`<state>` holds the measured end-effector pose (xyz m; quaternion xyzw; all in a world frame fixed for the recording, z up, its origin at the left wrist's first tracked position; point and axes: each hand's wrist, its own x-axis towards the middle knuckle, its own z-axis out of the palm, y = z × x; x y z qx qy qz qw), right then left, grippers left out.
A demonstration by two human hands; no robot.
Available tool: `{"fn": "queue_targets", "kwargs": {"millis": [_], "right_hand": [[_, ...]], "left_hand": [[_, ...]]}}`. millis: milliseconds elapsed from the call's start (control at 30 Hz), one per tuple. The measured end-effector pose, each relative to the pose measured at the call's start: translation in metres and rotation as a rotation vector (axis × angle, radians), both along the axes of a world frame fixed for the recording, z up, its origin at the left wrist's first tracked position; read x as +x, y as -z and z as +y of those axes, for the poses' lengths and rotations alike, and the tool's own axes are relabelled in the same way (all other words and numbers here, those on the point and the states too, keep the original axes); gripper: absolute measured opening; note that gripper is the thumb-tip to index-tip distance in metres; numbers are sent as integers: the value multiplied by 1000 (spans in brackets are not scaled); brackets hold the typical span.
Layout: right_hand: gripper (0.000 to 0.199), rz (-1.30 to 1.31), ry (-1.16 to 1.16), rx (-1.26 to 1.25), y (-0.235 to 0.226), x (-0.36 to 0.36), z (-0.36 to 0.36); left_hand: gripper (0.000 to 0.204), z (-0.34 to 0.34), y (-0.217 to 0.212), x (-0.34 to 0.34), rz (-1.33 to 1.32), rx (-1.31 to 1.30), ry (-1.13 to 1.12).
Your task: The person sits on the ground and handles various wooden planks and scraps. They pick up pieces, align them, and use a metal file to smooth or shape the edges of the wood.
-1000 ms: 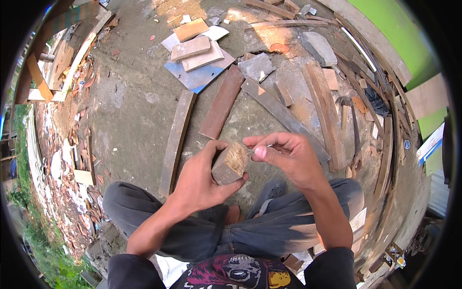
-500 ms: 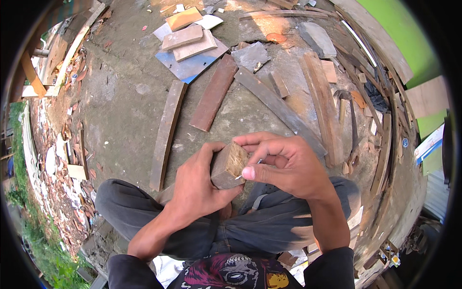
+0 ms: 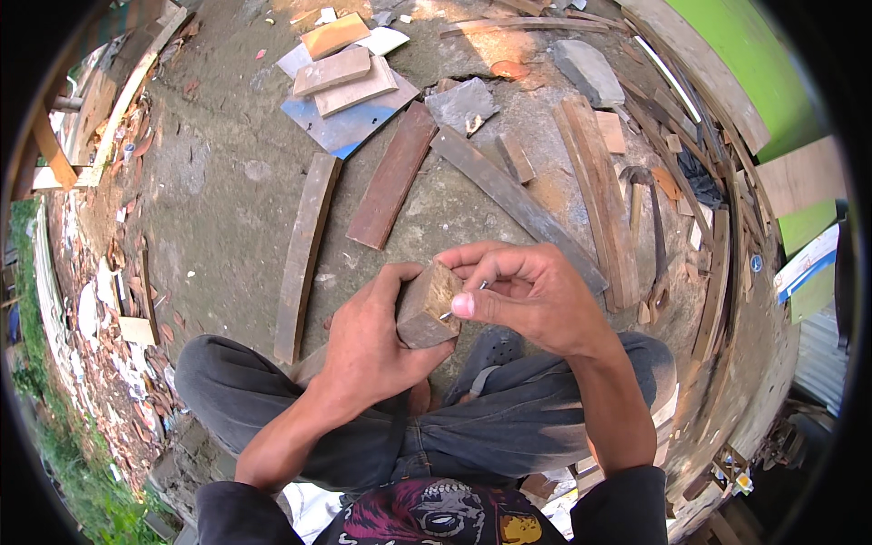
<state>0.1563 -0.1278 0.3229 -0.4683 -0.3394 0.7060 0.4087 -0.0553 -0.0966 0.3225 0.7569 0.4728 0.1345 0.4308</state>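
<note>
My left hand (image 3: 359, 341) is wrapped round a squared wooden block (image 3: 423, 324), with its rough sawn end turned to the right. A thin metal nail (image 3: 446, 316) is pinched between the thumb and forefinger of my right hand (image 3: 545, 304). The nail's point is at the block's sawn end, near the lower edge; whether it has entered the wood I cannot tell. My other right fingertips rest by the block's top corner. Both hands are above my crossed legs.
Beyond my hands lie a dark plank (image 3: 307, 259), a reddish board (image 3: 393, 177), a long grey plank (image 3: 518, 209) and a brown beam (image 3: 595, 204). A hammer (image 3: 636, 207) lies to the right. Stacked board offcuts (image 3: 354, 91) and flat stones (image 3: 589, 71) are farther off.
The nail's point has shifted slightly up the block's sawn end, away from the lower corner. My left hand keeps the same grip on the block. The whole view has moved slightly.
</note>
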Motion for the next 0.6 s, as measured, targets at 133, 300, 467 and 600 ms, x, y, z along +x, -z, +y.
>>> {"fn": "queue_targets", "kwargs": {"millis": [133,300,467,600], "right_hand": [[18,-3,-18,7,1,2,1],[15,-32,-17,-16,0,3,4],[16,-32,-21,-12,3,3,2],[15,8,-14,-41,5,3,-1]], "left_hand": [[58,1,3,1,-1,-2,3],[57,3,6,3,-26,2,5],[56,1,8,3,-22,-12,3],[55,-4,8,3,7,-2,-3]]}}
